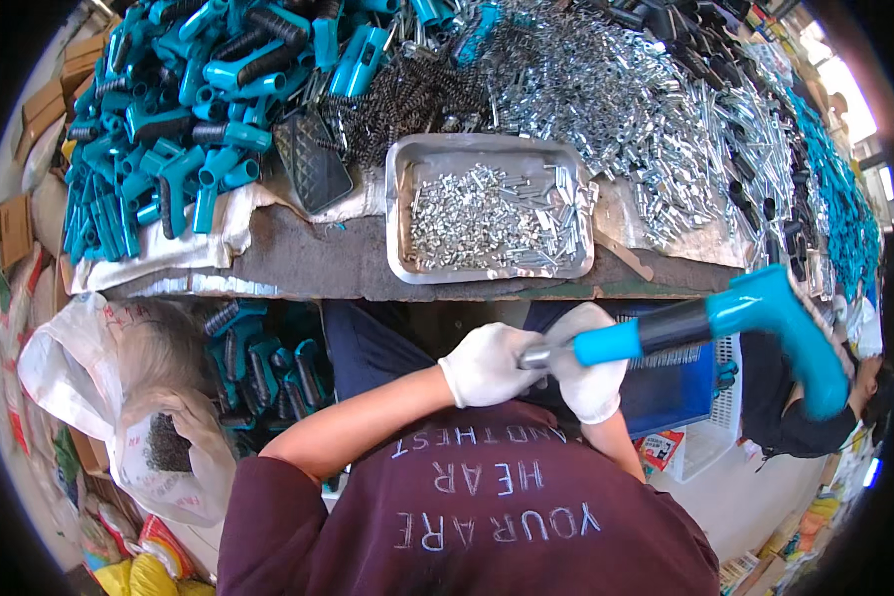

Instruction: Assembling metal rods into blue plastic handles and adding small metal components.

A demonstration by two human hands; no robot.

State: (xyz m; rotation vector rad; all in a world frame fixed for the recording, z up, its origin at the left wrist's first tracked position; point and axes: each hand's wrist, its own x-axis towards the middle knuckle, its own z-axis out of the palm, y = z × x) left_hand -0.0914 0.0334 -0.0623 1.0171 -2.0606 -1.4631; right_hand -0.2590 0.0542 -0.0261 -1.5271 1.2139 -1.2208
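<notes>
Below the metal tray (490, 159) of small silver parts, at the near edge of the workbench (298, 260), both gloved hands meet on a blue pistol-shaped tool (725, 323). The left hand (487, 366) comes in from the lower left on a bare, bent forearm, its fingers curled shut around the tool's silvery metal tip. The right hand (591, 372) sits just beside it, touching, wrapped closed around the blue barrel, with the forearm mostly hidden under the maroon shirt. From the hands, the tool runs out to the right of the tray's near corner, black band mid-barrel, its handle angling downward. Left of the tray lies a heap of matching blue tool bodies (184, 109); behind and right of it spread loose silver pins (626, 89).
</notes>
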